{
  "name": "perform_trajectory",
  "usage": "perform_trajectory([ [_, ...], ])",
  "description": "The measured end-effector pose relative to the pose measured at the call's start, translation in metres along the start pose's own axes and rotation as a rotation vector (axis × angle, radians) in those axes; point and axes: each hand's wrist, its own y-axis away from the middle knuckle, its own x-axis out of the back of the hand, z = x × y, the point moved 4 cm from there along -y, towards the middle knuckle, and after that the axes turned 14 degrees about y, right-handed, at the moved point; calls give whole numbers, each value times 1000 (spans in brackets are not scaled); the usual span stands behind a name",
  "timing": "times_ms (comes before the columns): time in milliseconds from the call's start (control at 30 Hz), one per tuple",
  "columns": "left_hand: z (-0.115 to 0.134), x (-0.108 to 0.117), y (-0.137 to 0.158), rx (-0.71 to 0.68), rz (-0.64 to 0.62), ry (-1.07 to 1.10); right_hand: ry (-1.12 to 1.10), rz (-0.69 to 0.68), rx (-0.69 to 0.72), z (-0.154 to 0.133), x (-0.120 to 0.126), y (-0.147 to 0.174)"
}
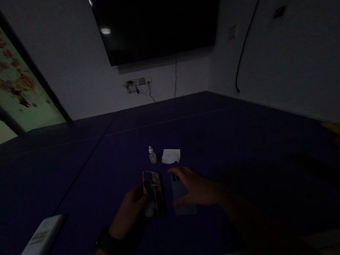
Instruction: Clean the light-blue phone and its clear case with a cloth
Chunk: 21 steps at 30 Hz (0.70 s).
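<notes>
Left hand has a patterned phone case pinched. Right hand (fingers spread apart) is right over the smartphone, can't tell if touching.

Left hand pinching a phone case, right hand kinda spread over a phone, dropper bottle and tissue just past them on the desk.

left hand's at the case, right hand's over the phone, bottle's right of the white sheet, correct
Wrong side: the bottle is left of the white sheet in the head view. The left hand is at the case, the right hand over the phone.
</notes>
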Motion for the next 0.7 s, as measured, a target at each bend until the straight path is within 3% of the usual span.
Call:
perform_trajectory([
  [133,0,19,0,-56,-16,-300,336,-107,53,15,-5,9],
  [267,6,28,0,-60,123,-831,397,-87,75,21,-13,4],
  [400,14,16,6,-56,150,-1183,392,-89,53,29,-10,0],
  [533,16,5,12,-103,131,-1390,336,-118,38,40,-6,-1],
  [700,5,3,8,-116,117,-1443,305,-140,41,45,-8,-6],
])
